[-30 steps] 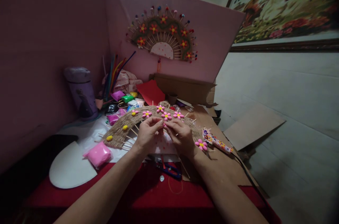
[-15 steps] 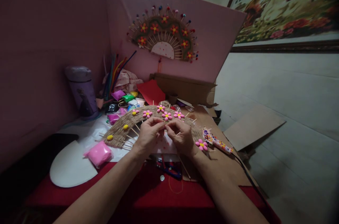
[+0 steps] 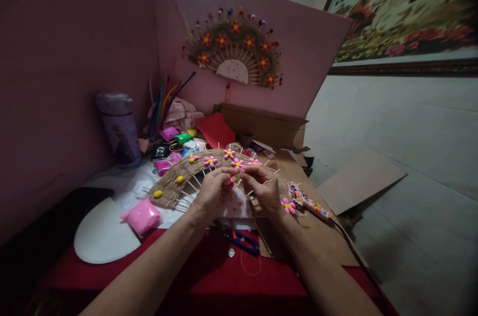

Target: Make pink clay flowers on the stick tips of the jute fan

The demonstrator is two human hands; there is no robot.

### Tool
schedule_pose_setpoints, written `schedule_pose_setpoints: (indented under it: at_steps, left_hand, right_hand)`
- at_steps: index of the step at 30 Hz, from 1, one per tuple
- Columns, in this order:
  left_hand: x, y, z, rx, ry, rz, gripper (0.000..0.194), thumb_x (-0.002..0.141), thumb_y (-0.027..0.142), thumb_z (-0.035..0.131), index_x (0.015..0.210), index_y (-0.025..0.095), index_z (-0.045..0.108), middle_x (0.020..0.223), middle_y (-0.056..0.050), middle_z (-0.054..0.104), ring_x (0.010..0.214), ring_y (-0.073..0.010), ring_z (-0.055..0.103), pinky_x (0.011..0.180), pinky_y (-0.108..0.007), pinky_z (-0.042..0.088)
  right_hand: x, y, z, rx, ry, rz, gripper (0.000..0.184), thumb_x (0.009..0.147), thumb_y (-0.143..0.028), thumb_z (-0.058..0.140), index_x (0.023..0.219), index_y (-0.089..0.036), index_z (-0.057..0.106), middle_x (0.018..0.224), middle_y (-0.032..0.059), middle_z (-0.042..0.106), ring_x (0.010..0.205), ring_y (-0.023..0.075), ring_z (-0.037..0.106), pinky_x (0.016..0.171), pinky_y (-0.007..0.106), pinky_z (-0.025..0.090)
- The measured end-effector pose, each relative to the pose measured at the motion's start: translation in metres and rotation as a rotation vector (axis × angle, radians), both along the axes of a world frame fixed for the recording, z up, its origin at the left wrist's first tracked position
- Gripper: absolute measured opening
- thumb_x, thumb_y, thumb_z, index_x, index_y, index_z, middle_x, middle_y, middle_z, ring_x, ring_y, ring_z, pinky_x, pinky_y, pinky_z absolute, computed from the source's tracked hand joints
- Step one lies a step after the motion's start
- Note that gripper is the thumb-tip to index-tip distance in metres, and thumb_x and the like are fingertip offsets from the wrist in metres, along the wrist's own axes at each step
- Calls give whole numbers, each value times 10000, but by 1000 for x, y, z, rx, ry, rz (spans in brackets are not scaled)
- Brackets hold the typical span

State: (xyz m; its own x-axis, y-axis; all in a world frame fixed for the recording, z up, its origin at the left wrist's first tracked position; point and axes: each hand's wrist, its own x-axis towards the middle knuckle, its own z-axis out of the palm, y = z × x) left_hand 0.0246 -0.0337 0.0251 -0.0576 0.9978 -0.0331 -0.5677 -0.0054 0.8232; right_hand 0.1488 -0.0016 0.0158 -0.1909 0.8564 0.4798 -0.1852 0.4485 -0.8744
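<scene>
Both of my hands meet in front of the twine-wrapped fan (image 3: 170, 181), just above its lower middle. My left hand (image 3: 216, 189) is closed, with pink modelling clay (image 3: 229, 181) showing at its fingers. Thumb and forefinger of my right hand (image 3: 263, 186) are pinched together at a small bit of the same clay, their tips almost touching the left ones. Pink clay flowers with yellow centres, one of them a clay flower (image 3: 210, 161), sit along the fan's band. Farther left, yellow clay dots (image 3: 179, 179) lie on the twine. Thin sticks cross the fan's open part.
A bag of pink clay (image 3: 142, 216) and a white cut disc (image 3: 104, 234) lie left. Blue-handled scissors (image 3: 242, 240) rest in front on the red cloth (image 3: 209, 281). At right is a patterned glue gun (image 3: 309, 204) with its cord on cardboard (image 3: 328, 236). A finished fan (image 3: 235, 47) hangs behind.
My fingertips have drawn slightly apart, and more pink clay shows at them. The whole view has shifted a little, so things sit slightly farther right.
</scene>
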Motion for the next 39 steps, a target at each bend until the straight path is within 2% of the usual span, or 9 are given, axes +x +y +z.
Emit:
schedule_pose_setpoints:
  at_steps: [4, 6, 8, 12, 16, 20, 28, 33, 39]
  left_hand:
    - [-1, 0, -5, 77, 172, -14, 285, 626, 373, 720, 706, 126, 602, 527, 48, 469, 392, -31, 351, 353, -165, 220]
    - [-2, 0, -5, 96, 283, 39, 339, 592, 414, 747, 677, 124, 594, 509, 46, 471, 383, -34, 353, 347, -171, 211]
    - [-3, -1, -3, 100, 293, 53, 360, 574, 429, 756, 657, 125, 582, 499, 47, 467, 381, -34, 352, 349, -173, 210]
    - [-1, -3, 1, 75, 178, 16, 414, 580, 479, 738, 580, 143, 498, 485, 62, 417, 376, -20, 299, 350, -166, 176]
    - [1, -2, -1, 71, 216, 38, 446, 592, 530, 714, 566, 145, 490, 472, 58, 417, 369, -21, 299, 349, -165, 176]
    - [1, -1, -4, 91, 247, 15, 457, 616, 550, 689, 547, 143, 493, 444, 60, 395, 350, -21, 284, 348, -170, 169]
    - [-2, -2, -1, 82, 48, -89, 423, 547, 434, 785, 524, 136, 487, 432, 65, 385, 359, -14, 279, 371, -179, 149]
    - [-3, -2, -3, 73, -5, -153, 392, 566, 419, 784, 565, 115, 536, 421, 73, 352, 371, -10, 268, 384, -174, 136]
    - [-4, -1, -3, -10, -87, -153, 347, 616, 397, 753, 691, 127, 548, 460, 78, 374, 368, -18, 268, 353, -154, 132]
  right_hand:
    - [2, -1, -4, 239, -180, -115, 42, 760, -207, 635, 800, -199, 647, 725, 0, 628, 593, 113, 554, 548, 246, 471]
    - [3, -2, -4, 404, -288, -164, 65, 781, -172, 610, 798, -211, 660, 783, 16, 647, 740, 149, 589, 693, 287, 489]
    - [3, -3, -4, 465, -322, -192, 108, 790, -171, 610, 865, -224, 666, 823, 22, 652, 797, 160, 592, 742, 300, 484]
    - [3, -4, -3, 416, -279, -209, 189, 796, -206, 630, 983, -226, 648, 815, 18, 638, 736, 145, 588, 673, 276, 484]
    - [3, -5, 0, 508, -324, -193, 84, 796, -180, 630, 856, -220, 674, 817, 21, 652, 785, 152, 585, 695, 278, 465]
    - [4, -6, 1, 525, -318, -250, 38, 784, -179, 643, 782, -210, 665, 750, 9, 635, 722, 142, 563, 660, 270, 447]
    - [5, -6, 5, 509, -296, -205, 66, 799, -208, 627, 812, -226, 689, 776, 19, 633, 738, 149, 569, 678, 290, 453]
    - [4, -5, 4, 493, -250, -217, 84, 782, -178, 638, 804, -233, 698, 764, 13, 614, 742, 145, 561, 667, 277, 456]
    - [5, -8, 2, 507, -321, -262, 156, 804, -200, 616, 940, -237, 683, 831, 23, 592, 736, 135, 534, 605, 251, 431]
